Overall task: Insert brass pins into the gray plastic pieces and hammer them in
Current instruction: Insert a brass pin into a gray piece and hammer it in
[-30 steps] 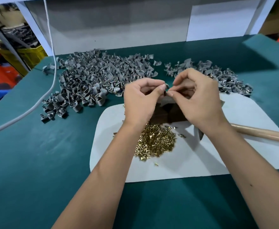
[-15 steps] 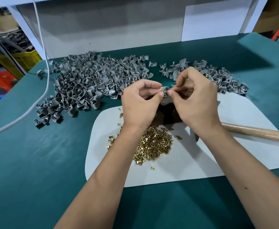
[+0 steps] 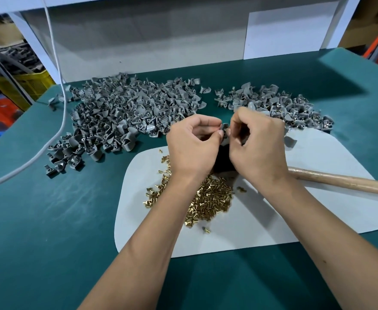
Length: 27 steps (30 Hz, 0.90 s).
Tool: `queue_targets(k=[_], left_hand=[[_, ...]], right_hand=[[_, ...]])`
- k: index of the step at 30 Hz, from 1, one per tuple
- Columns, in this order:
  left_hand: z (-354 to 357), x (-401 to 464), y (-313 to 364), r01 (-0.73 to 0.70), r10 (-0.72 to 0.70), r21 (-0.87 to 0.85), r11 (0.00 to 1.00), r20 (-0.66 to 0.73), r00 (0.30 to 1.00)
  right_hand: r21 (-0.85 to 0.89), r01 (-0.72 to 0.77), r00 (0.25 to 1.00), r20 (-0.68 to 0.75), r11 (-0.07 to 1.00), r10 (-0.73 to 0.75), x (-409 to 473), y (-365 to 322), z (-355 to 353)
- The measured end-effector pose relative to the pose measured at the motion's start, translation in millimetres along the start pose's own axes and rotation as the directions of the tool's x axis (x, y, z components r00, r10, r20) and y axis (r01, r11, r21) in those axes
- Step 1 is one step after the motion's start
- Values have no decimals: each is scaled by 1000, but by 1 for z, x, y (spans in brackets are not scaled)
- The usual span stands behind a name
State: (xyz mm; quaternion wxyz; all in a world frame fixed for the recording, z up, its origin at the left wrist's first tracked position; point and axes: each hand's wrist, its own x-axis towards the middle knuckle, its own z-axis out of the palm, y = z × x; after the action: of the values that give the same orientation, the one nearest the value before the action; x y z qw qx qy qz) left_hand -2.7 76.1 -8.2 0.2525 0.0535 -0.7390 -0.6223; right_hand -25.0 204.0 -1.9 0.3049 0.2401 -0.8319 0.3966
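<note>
Pinching one small gray plastic piece (image 3: pixel 224 127) between both hands, you work above the white mat (image 3: pixel 295 224): left hand (image 3: pixel 193 144) grips it, right hand (image 3: pixel 258 144) seems to feed a pin, hidden. Seat it straight before hammering. Loose brass pins (image 3: pixel 210 202) lie nearest; the wooden hammer handle (image 3: pixel 344 182) rests rightward; gray heaps (image 3: pixel 125 113) crowd the green tabletop (image 3: pixel 49 231) beyond.

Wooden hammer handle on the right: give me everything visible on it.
The light-brown round wooden hammer handle lies flat on the white mat, running from behind the right hand out past the frame's right edge, slightly downward. Smooth, plain wood, no markings visible. Its head end is hidden behind the right wrist. Neither hand holds it.
</note>
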Motion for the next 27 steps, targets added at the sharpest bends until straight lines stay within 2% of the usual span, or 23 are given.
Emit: queue_targets(k=[3,7,13,21,27], left_hand=[[-6,4,-1,-14,16,-27,1000,100,995],[-17,9,-4,-11,35,-114,993,214,976],[-24,15,-10,-19,59,-161,987,250,966],[-25,15,-9,43,21,-223,974,277,961],[-24,15,-8,60,8,-236,970,279,960]], right_hand=[[76,-70,997,-20,995,72,1,3,-2],[166,-116,993,33,979,112,6,8,-5],[199,-116,986,144,973,88,6,10,-9],[83,70,995,59,994,-75,9,9,-14],[77,52,994,87,996,-58,8,9,-11]])
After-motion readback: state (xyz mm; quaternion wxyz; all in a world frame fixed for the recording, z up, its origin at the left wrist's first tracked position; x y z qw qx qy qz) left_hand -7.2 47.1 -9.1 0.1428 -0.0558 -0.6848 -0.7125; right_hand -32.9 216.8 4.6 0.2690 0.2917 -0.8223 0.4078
